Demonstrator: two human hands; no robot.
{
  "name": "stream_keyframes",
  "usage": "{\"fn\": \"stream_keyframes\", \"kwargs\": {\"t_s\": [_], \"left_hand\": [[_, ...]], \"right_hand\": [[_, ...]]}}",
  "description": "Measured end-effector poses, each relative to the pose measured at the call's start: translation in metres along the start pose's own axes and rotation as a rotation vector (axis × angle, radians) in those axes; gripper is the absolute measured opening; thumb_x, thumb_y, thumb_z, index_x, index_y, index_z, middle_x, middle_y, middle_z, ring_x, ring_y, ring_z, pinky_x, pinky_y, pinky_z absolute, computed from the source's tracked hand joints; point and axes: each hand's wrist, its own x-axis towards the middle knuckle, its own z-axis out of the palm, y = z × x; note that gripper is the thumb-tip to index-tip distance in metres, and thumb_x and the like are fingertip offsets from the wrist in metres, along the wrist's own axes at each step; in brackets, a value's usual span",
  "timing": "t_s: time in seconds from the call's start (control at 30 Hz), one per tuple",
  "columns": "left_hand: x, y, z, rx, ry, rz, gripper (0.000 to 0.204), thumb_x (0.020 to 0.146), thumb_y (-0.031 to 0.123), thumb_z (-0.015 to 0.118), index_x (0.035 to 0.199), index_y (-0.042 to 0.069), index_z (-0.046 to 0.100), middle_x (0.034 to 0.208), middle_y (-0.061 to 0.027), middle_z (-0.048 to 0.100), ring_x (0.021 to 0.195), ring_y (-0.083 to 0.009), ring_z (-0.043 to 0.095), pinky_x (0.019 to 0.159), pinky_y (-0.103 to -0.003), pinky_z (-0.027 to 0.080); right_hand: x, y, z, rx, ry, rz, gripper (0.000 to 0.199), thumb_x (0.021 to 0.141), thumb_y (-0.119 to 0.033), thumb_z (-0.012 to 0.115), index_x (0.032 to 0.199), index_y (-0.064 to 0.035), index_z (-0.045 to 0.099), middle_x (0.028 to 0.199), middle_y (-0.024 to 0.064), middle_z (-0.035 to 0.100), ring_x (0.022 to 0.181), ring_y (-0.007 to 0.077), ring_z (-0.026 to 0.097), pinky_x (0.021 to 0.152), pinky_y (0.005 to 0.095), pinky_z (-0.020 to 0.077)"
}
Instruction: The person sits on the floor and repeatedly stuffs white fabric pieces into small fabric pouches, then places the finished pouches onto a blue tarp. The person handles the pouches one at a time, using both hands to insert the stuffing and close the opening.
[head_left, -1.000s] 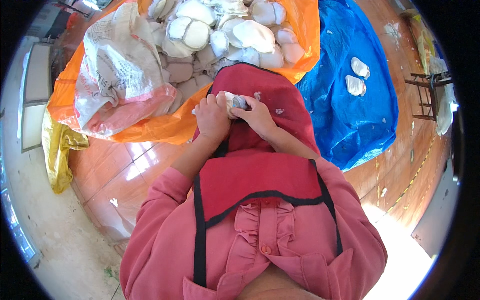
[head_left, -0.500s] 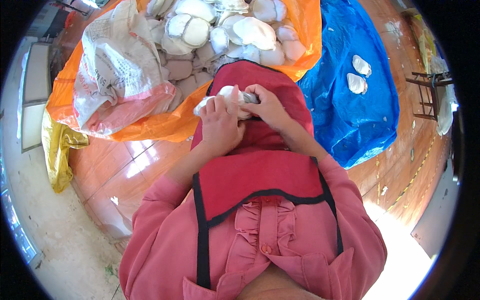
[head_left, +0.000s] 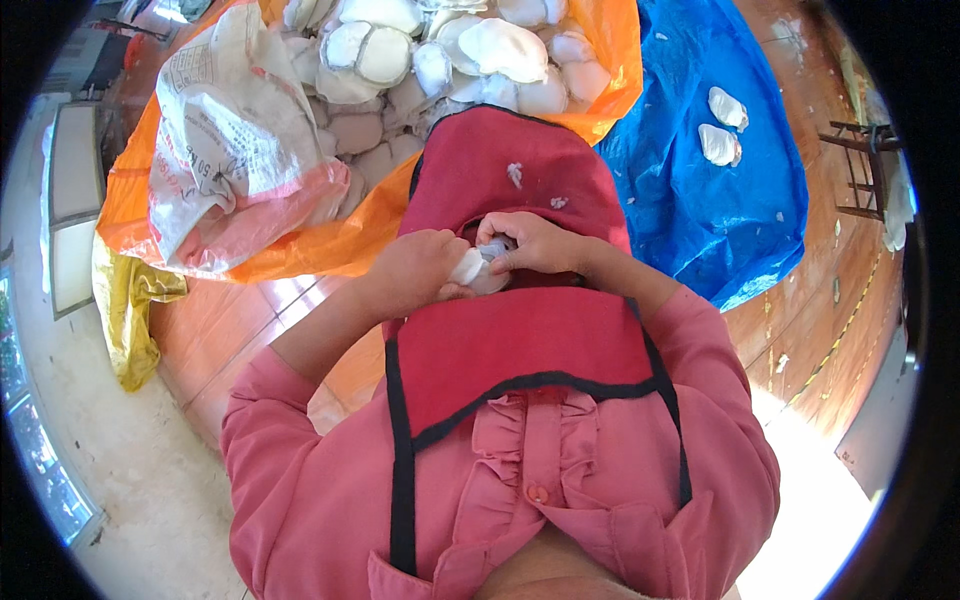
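Both hands meet over the lap, clasped around one small white lump (head_left: 478, 268) held just above a red apron (head_left: 520, 345). Left hand (head_left: 418, 272) curls into a loose fist with its knuckles up, cupping the lump from the left; right hand (head_left: 535, 245) lies over the top, fingers bent down and pressed on it, so each hand is closed on the lump and little of it shows. Forearms come in from the lower edge, pink sleeves pushed back toward the elbows, wrists angled inward. A few white flecks cling to the apron beyond the hands. Farther out, an orange sheet (head_left: 330, 240) holds a heap of white pieces (head_left: 440, 60) and a crumpled sack (head_left: 230, 170). To the right, two white pieces (head_left: 722, 125) lie on a blue tarp (head_left: 700, 220) spread over a wood floor (head_left: 800, 330).
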Motion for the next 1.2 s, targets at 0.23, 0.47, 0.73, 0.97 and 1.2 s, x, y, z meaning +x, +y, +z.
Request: {"fn": "stream_keyframes", "kwargs": {"t_s": [0.23,0.47,0.73,0.97,1.2], "left_hand": [[-0.002,-0.011,0.039,-0.063,0.192,-0.097,0.046,0.079,0.051,0.068,0.092,0.008,0.06,0.08,-0.0154,0.061,0.077,-0.0362,0.062,0.07,-0.046,0.049],[-0.009,-0.01,0.036,-0.091,0.264,-0.204,0.054,0.08,0.054,0.068,0.106,0.008,0.059,0.086,-0.0188,0.065,0.078,-0.0402,0.063,0.064,-0.048,0.049],[-0.018,-0.005,-0.012,-0.424,0.061,-0.418,0.043,0.085,0.042,0.07,0.1,0.007,0.049,0.084,-0.017,0.061,0.079,-0.0379,0.06,0.068,-0.045,0.046],[-0.008,-0.033,0.007,-0.352,0.112,0.091,0.032,0.091,0.026,0.062,0.072,0.002,0.051,0.07,-0.0152,0.05,0.067,-0.0358,0.054,0.061,-0.043,0.042],[-0.016,-0.022,0.001,-0.478,0.08,0.128,0.027,0.088,0.017,0.061,0.069,0.002,0.048,0.066,-0.0154,0.047,0.063,-0.0368,0.051,0.056,-0.045,0.038]], "right_hand": [[0.016,0.026,0.018,-0.133,0.171,-0.124,0.024,0.09,-0.03,0.06,0.095,-0.0065,0.058,0.088,0.0092,0.061,0.083,0.0226,0.058,0.075,0.0352,0.0458],[0.049,0.006,0.023,-0.311,0.221,-0.268,0.033,0.096,-0.034,0.048,0.09,-0.0057,0.063,0.081,0.0185,0.06,0.078,0.0377,0.06,0.07,0.0458,0.0474],[0.047,0.014,0.02,-0.2,0.238,-0.136,0.036,0.098,-0.034,0.049,0.083,-0.003,0.059,0.078,0.0229,0.056,0.073,0.0409,0.057,0.064,0.0456,0.0445],[0.046,0.015,0.029,-0.158,0.297,-0.138,0.039,0.098,-0.035,0.051,0.083,-0.0015,0.063,0.075,0.0239,0.057,0.068,0.0401,0.057,0.062,0.0445,0.0442],[0.042,-0.005,0.015,-0.068,0.276,-0.12,0.037,0.098,-0.033,0.053,0.087,0.0003,0.065,0.071,0.0224,0.055,0.061,0.0329,0.054,0.058,0.0402,0.0437]]}}
